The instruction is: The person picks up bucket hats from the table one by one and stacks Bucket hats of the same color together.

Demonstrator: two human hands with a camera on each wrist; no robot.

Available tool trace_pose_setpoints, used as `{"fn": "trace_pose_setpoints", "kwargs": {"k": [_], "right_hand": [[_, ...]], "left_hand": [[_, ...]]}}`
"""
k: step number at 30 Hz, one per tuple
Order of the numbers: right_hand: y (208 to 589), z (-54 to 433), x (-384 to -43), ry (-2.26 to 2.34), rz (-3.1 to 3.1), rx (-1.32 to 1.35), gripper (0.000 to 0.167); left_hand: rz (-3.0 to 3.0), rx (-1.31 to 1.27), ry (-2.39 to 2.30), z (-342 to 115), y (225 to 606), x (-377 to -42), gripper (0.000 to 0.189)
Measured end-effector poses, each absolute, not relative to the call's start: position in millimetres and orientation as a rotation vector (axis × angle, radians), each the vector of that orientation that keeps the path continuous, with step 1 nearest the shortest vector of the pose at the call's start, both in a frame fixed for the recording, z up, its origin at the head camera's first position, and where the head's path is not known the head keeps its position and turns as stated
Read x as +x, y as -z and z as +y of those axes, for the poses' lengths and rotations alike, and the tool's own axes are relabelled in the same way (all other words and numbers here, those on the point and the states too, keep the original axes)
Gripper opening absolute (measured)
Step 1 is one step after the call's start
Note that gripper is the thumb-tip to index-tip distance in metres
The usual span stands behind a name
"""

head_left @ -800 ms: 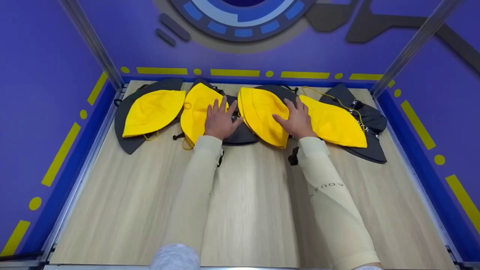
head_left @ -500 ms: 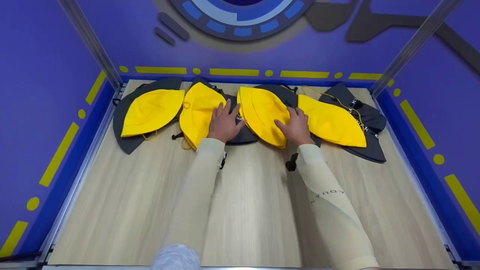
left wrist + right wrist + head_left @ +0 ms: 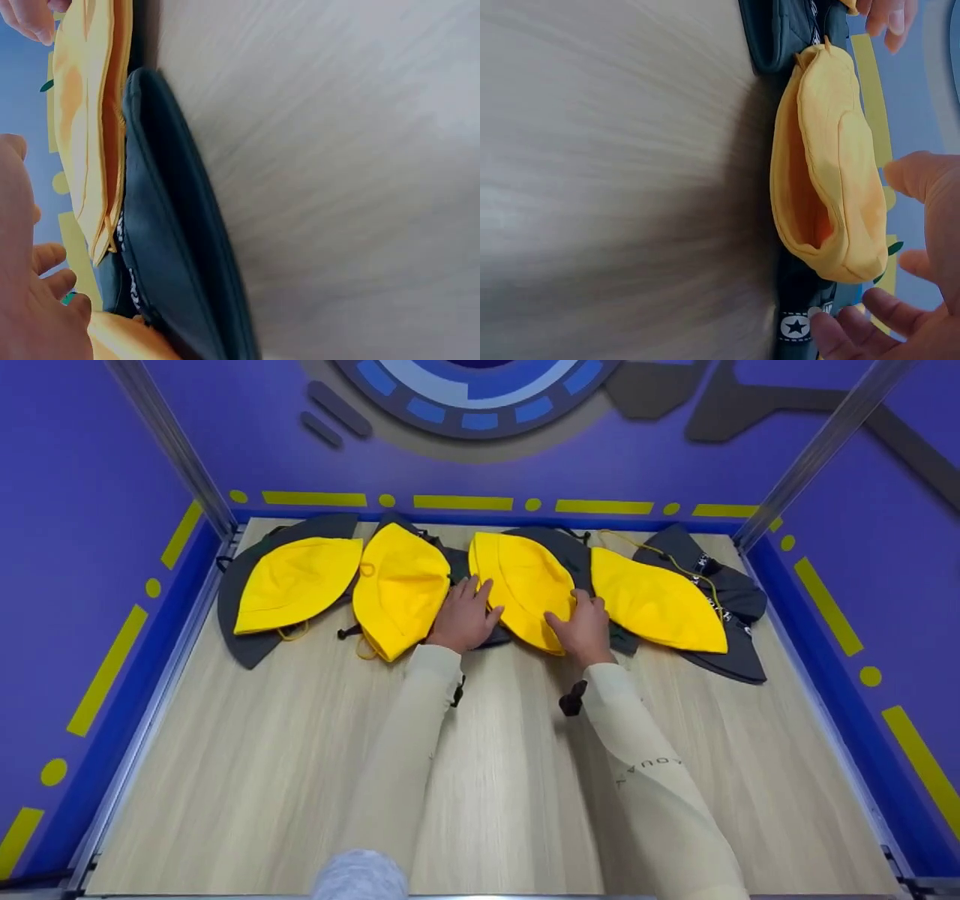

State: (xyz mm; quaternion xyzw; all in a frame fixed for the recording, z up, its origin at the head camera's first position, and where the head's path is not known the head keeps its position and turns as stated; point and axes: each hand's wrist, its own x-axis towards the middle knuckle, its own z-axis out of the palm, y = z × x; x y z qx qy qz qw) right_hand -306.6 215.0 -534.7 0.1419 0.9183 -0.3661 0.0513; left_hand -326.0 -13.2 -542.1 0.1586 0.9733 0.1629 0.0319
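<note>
Folded bucket hats lie in a row, yellow ones over dark grey ones. My left hand (image 3: 461, 619), fingers spread, is over the gap between the second yellow hat (image 3: 401, 592) from the left and the third yellow hat (image 3: 525, 589). Beneath it is a dark grey hat (image 3: 176, 225), partly hidden in the head view. At the third hat's right edge is my right hand (image 3: 587, 628), thumb toward the yellow cloth and fingers loosely bent. In the right wrist view that hat (image 3: 844, 165) shows its opening, and the right hand's fingers (image 3: 889, 311) stand apart around its side.
A yellow hat (image 3: 300, 585) on a dark one lies far left. Another yellow hat (image 3: 660, 604) lies right, with several dark hats (image 3: 739, 592) fanned out beside it. The wooden tabletop (image 3: 495, 780) has purple panels (image 3: 420, 469) behind and at both sides.
Both hands have drawn back toward the person and closer together. My left hand has slid right, off the second yellow hat; my right has shifted slightly left. The hats lie much as before.
</note>
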Motion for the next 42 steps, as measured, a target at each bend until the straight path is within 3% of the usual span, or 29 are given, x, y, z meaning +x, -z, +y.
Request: {"fn": "trace_pose_setpoints", "kwargs": {"k": [11,24,34,42], "right_hand": [[536.8,211.4,-303.7,1.357,2.493,0.670,0.085],[541.9,209.0,-306.7,1.472,2.352,0.810,0.069],[544.2,208.9,-305.9,1.717,2.174,0.748,0.056],[533.2,207.9,-298.4,2.058,2.011,0.605,0.054]], "left_hand": [[2.804,0.366,-0.717,2.0,547.9,-324.9,0.076],[2.514,0.090,-1.229,14.1,547.7,-325.9,0.074],[2.175,-0.264,-1.848,28.4,534.0,-322.8,0.065],[1.965,-0.388,-2.166,31.1,536.0,-321.0,0.056]]}}
